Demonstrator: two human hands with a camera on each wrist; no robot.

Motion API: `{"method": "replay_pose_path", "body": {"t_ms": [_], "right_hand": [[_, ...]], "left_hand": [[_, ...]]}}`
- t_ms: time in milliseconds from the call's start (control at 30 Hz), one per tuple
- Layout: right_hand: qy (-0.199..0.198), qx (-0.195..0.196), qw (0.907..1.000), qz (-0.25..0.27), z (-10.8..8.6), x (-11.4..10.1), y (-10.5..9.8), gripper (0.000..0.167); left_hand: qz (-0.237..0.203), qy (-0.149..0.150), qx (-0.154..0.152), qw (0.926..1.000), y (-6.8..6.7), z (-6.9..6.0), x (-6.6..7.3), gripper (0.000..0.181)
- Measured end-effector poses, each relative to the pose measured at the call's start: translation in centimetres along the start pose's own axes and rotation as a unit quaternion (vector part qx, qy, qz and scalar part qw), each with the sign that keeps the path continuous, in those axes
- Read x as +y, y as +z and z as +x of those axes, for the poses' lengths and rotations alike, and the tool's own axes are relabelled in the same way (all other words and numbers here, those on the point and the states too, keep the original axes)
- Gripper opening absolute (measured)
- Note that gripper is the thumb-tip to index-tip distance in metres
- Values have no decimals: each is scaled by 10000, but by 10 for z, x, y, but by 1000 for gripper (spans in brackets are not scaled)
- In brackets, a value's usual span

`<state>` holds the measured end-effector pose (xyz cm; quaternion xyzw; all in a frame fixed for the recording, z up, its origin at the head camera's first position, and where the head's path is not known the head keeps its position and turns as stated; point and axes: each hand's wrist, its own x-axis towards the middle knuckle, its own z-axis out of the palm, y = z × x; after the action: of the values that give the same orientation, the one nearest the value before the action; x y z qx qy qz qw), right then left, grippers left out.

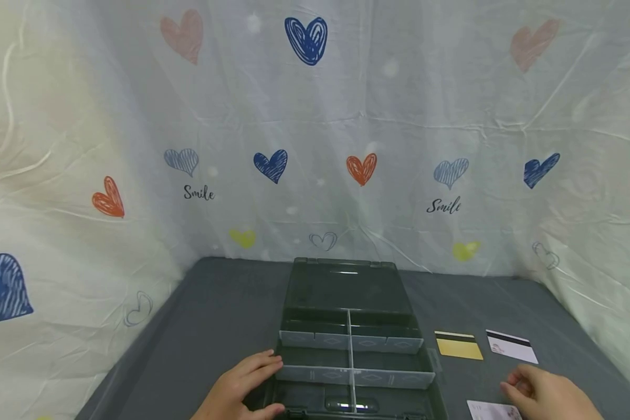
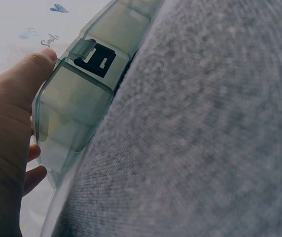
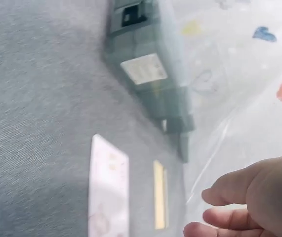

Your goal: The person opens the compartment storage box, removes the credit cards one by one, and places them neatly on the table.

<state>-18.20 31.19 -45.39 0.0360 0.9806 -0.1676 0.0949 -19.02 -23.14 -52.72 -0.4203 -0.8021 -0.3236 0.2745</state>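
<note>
A translucent dark green compartment box [image 1: 315,373] stands with its lid [image 1: 346,286] raised at the back. My left hand [image 1: 244,388] rests against the box's left side, fingers fairly straight, thumb by the front corner; in the left wrist view that thumb [image 2: 45,57] touches the rim near a black latch [image 2: 99,59]. To the right of the box, my right hand [image 1: 551,394] hovers with loosely bent fingers and nothing visible in them. Beside and partly beneath it lies a pale printed card [image 1: 492,410]. A gold card [image 1: 459,346] and a white card [image 1: 511,347], both black-striped, lie farther back.
Clear dividers [image 1: 352,350] split the box into several compartments. A white label [image 3: 144,69] is on its outer wall. The grey cloth surface [image 1: 205,326] ends at a heart-printed curtain [image 1: 315,116] behind and at both sides. Grey fabric [image 2: 205,123] fills much of the left wrist view.
</note>
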Motion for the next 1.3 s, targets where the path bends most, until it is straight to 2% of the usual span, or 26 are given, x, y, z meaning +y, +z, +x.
{"method": "replay_pose_path", "body": {"t_ms": [133, 267, 467, 633, 767, 967, 1133, 1300], "right_hand": [[-421, 430, 9981, 103, -1, -12, -6, 13], [-909, 852, 9919, 245, -4, -25, -11, 8], [-1149, 1036, 9860, 627, -6, -53, -15, 21], [-1595, 1285, 9757, 773, -8, -74, -12, 30], [-1805, 1133, 9719, 1002, -9, -92, -11, 39], [-2251, 1326, 9596, 1046, -11, -114, -12, 45], [-2489, 1058, 9553, 1196, -7, -134, -14, 47], [-3167, 917, 9351, 1299, -1, -153, -7, 48]], "left_hand": [[-20, 10, 20, 10000, 0, -1, 0, 62], [-7, 65, 55, 10000, 1, 0, -1, 62], [2, 18, 12, 10000, 0, -1, -1, 62], [35, 51, 51, 10000, 1, 0, -1, 62], [25, 86, 114, 9999, 2, -1, -1, 62], [-5, 88, 96, 9999, 3, -1, -2, 63], [-32, 17, -6, 10000, 2, 0, -1, 63], [-56, -72, -60, 9999, 0, -1, -1, 63]]}}
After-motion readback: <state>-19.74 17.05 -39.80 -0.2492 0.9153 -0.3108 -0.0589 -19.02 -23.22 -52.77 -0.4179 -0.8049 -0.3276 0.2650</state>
